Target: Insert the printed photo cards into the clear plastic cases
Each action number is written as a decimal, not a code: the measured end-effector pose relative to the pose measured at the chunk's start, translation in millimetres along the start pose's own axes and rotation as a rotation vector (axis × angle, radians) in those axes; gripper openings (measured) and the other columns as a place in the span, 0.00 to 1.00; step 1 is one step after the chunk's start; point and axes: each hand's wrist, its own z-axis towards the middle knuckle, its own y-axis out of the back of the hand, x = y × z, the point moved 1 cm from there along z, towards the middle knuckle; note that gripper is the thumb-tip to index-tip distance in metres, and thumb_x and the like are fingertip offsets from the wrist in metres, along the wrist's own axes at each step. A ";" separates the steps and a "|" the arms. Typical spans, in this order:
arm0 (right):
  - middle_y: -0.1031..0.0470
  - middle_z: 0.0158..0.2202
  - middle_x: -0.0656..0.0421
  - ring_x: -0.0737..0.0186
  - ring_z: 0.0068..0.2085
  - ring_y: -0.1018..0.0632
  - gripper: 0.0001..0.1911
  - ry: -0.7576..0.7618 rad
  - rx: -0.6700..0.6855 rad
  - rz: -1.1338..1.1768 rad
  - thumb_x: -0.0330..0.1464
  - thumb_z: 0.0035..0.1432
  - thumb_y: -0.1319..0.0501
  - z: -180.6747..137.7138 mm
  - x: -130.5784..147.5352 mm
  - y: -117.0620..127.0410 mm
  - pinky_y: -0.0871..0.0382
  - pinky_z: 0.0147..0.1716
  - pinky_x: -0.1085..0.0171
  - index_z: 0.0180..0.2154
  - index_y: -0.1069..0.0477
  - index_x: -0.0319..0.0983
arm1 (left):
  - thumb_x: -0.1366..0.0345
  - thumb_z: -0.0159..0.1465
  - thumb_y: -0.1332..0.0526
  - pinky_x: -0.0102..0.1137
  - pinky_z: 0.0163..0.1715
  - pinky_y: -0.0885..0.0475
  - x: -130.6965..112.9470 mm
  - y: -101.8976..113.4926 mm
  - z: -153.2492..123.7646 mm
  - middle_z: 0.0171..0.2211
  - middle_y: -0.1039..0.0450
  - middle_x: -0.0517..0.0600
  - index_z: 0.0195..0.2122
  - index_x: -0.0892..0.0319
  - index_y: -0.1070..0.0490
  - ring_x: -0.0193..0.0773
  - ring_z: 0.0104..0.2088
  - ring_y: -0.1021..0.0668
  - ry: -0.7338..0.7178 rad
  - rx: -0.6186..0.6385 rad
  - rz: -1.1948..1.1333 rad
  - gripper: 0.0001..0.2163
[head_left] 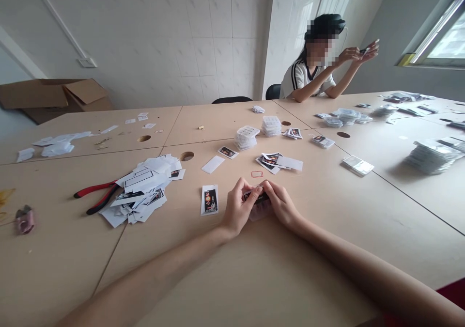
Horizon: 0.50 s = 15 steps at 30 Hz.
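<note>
My left hand and my right hand meet over the beige table, both pinching a small dark printed card by its edges. A clear plastic sleeve seems to hang below the card, partly hidden by my fingers. Left of my left hand lies a white-bordered printed card. A small red-outlined rectangle sits just beyond my fingertips. A loose group of printed cards lies farther ahead.
Red-and-black handled pliers lie beside a heap of white paper and cards. Stacks of clear packets stand ahead, with more at right. Across the table, a seated co-worker holds up a small item. A cardboard box stands behind.
</note>
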 end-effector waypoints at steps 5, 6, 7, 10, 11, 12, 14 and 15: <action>0.41 0.22 0.63 0.69 0.24 0.38 0.16 0.006 0.022 0.029 0.42 0.56 0.52 2.4 0.9 1.0 0.42 0.25 0.69 0.24 0.42 0.38 | 0.59 0.59 0.49 0.24 0.27 0.38 -0.6 -0.5 0.8 0.24 0.40 0.43 0.26 0.59 0.44 0.29 0.27 0.33 0.010 0.057 -0.005 0.10; 0.40 0.23 0.63 0.69 0.25 0.37 0.15 0.001 0.031 0.039 0.42 0.55 0.51 2.5 1.1 1.1 0.41 0.25 0.69 0.25 0.41 0.38 | 0.59 0.59 0.49 0.24 0.27 0.38 -1.2 -0.5 0.5 0.24 0.40 0.43 0.26 0.59 0.44 0.29 0.26 0.33 0.006 0.067 0.004 0.10; 0.39 0.24 0.63 0.68 0.26 0.36 0.14 -0.003 0.038 0.049 0.42 0.55 0.51 2.6 1.4 1.4 0.41 0.26 0.69 0.26 0.40 0.38 | 0.59 0.59 0.50 0.24 0.27 0.38 -2.0 -0.4 0.1 0.24 0.40 0.43 0.26 0.59 0.44 0.29 0.26 0.33 0.001 0.076 0.015 0.10; 0.36 0.26 0.61 0.67 0.29 0.33 0.14 0.020 0.045 0.057 0.42 0.54 0.49 3.6 2.6 3.9 0.39 0.29 0.68 0.27 0.38 0.38 | 0.59 0.60 0.51 0.25 0.26 0.39 -4.9 0.0 -1.6 0.23 0.39 0.43 0.26 0.59 0.44 0.30 0.25 0.34 -0.021 0.105 0.046 0.10; 0.36 0.26 0.61 0.66 0.29 0.33 0.13 0.034 0.051 0.055 0.42 0.53 0.48 4.3 3.0 5.1 0.39 0.30 0.68 0.27 0.38 0.38 | 0.59 0.60 0.52 0.25 0.26 0.39 -5.7 0.2 -2.1 0.23 0.40 0.43 0.26 0.58 0.44 0.30 0.24 0.34 -0.029 0.117 0.059 0.10; 0.36 0.27 0.61 0.66 0.30 0.33 0.13 0.045 0.059 0.051 0.42 0.53 0.48 5.0 3.4 6.5 0.39 0.31 0.68 0.28 0.38 0.39 | 0.59 0.61 0.53 0.25 0.25 0.39 -6.3 0.5 -2.7 0.23 0.40 0.43 0.26 0.58 0.44 0.30 0.24 0.35 -0.037 0.130 0.071 0.10; 0.36 0.27 0.61 0.66 0.30 0.32 0.12 0.061 0.087 0.042 0.41 0.52 0.47 6.8 3.7 9.4 0.39 0.31 0.68 0.30 0.37 0.39 | 0.60 0.62 0.55 0.26 0.26 0.40 -6.7 0.8 -3.6 0.23 0.39 0.44 0.28 0.58 0.43 0.31 0.24 0.35 -0.047 0.157 0.083 0.10; 0.36 0.28 0.61 0.66 0.30 0.32 0.11 0.067 0.103 0.041 0.41 0.52 0.46 7.7 3.6 10.7 0.39 0.31 0.68 0.31 0.37 0.39 | 0.60 0.62 0.56 0.26 0.26 0.39 -6.5 0.8 -3.9 0.23 0.39 0.44 0.29 0.58 0.43 0.31 0.24 0.34 -0.048 0.169 0.084 0.10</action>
